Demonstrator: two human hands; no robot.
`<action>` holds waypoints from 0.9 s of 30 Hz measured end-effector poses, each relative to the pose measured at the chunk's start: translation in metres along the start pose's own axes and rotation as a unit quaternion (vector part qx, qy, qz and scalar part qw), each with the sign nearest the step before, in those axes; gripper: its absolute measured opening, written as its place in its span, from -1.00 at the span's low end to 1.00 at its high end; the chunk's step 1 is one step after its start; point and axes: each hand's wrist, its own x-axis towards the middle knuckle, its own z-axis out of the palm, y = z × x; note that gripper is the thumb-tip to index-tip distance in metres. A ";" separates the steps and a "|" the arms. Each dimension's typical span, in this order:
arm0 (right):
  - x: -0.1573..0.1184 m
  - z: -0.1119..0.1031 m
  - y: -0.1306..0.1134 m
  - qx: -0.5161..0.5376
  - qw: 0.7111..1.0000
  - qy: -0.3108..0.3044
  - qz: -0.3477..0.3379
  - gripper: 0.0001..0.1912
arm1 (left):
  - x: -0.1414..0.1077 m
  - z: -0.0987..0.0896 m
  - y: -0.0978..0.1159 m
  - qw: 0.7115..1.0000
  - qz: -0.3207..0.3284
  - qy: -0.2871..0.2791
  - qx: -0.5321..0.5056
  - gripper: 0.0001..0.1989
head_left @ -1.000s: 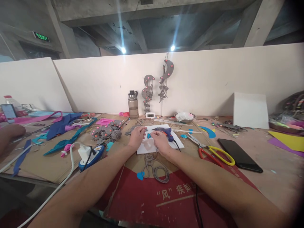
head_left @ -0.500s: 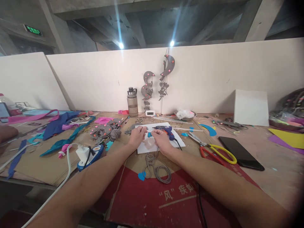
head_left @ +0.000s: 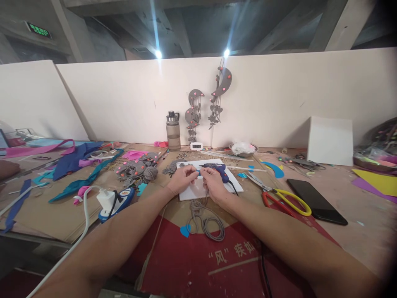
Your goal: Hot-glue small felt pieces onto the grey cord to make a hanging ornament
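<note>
Over a white board [head_left: 192,194], my left hand [head_left: 182,179] and my right hand [head_left: 214,183] meet fingertip to fingertip. Both pinch a small blue felt piece [head_left: 199,172], mostly covered by the fingers. Just behind my right hand lies a dark blue glue gun [head_left: 221,169] on the board, its black cord trailing right. Grey yarn [head_left: 214,228] runs from under the hands toward me and lies in loops on the cardboard. A blue heart [head_left: 185,231] rests beside the loops.
Open scissors [head_left: 273,191] and a black phone [head_left: 316,201] lie to the right. At left are a power strip [head_left: 124,200] with a white plug, pink-dotted grey yarn pieces [head_left: 136,169] and felt strips. A bottle [head_left: 173,131] stands behind. Another person's hand [head_left: 9,169] shows far left.
My left hand has moved right and closed the gap to my right hand. Its fingertips now meet at the blue felt piece, which showed in my right hand before.
</note>
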 end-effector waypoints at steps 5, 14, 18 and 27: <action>0.000 0.000 0.000 0.008 1.000 -0.002 0.006 -0.74 | 0.001 0.000 -0.004 0.999 -0.015 0.002 0.041 -0.84; -0.001 -0.001 0.000 0.010 1.000 0.002 0.015 -0.74 | 0.002 0.000 -0.002 0.999 -0.027 0.015 0.041 -0.82; 0.000 -0.001 0.001 0.000 1.000 0.006 0.003 -0.76 | 0.002 0.000 -0.004 0.998 -0.036 0.014 0.042 -0.83; 0.002 -0.003 0.002 -0.028 0.999 0.011 -0.014 -0.74 | 0.008 -0.007 0.008 0.993 -0.089 -0.059 -0.049 -0.80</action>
